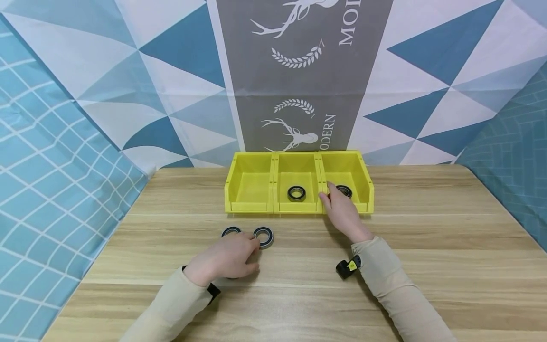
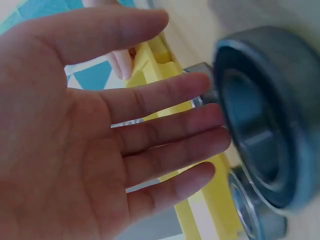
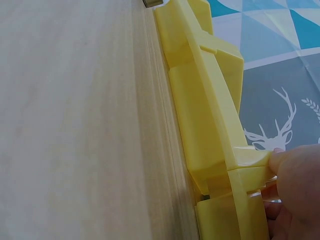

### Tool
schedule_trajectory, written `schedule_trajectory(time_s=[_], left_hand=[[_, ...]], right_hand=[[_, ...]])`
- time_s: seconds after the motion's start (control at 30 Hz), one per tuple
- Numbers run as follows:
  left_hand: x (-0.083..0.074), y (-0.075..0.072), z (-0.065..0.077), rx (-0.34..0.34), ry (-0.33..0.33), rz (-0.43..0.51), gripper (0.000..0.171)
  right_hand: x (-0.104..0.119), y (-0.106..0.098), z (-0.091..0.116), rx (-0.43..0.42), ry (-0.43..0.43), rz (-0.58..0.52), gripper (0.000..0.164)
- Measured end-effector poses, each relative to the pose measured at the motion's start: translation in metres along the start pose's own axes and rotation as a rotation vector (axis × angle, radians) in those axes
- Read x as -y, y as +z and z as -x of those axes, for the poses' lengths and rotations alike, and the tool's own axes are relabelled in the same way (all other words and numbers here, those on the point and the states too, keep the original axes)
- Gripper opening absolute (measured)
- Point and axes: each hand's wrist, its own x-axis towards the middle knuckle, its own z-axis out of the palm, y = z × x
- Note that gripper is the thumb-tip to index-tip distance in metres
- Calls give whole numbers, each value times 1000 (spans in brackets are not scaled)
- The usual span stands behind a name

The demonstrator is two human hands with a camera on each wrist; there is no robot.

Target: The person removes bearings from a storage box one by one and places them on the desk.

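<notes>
My left hand (image 1: 228,256) is over the table with its fingers extended, beside ball bearings. One bearing (image 1: 264,236) lies at its fingertips, and another bearing (image 1: 231,230) is partly hidden behind the hand. Close to the left wrist camera stands a third bearing (image 2: 270,120), mostly covered by the hand in the head view. My right hand (image 1: 344,213) is at the divider between the middle and right yellow bins (image 1: 252,207); its thumb and fingers pinch the bin walls there. A bearing (image 1: 344,191) lies in the right bin, partly behind that hand.
The middle bin holds one bearing (image 1: 297,193). The three joined bins stand at the back of the wooden table (image 1: 299,294), against a patterned cloth backdrop (image 1: 188,85). A blue gridded cloth (image 1: 51,199) borders the left side.
</notes>
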Motion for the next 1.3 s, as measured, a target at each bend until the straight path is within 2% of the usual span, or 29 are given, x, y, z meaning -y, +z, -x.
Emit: schedule_trajectory(time_s=[0.2,0.3,0.4,0.57,0.73,0.9,1.13,1.3], left_hand=[[0,-11,-23,-85,98,3,14],[1,-18,-37,-127,127,8,14],[-1,-26,-50,-153,115,-16,16],[-5,-37,-69,-134,81,-55,21],[-7,-45,-89,-110,77,-38,24],[-6,-48,-106,-72,54,-5,27],[-10,-52,-128,-108,38,4,27],[-10,-52,-143,-108,-21,-13,32]], right_hand=[[0,-1,-1,-5,4,-3,57],[0,0,-1,-2,8,0,57],[0,0,-1,3,5,2,57],[0,1,-1,-2,1,2,57],[0,0,-1,-6,0,4,57],[0,0,-1,-5,7,-1,58],[-1,0,-1,-8,0,-1,58],[0,0,-1,-6,-4,-4,57]])
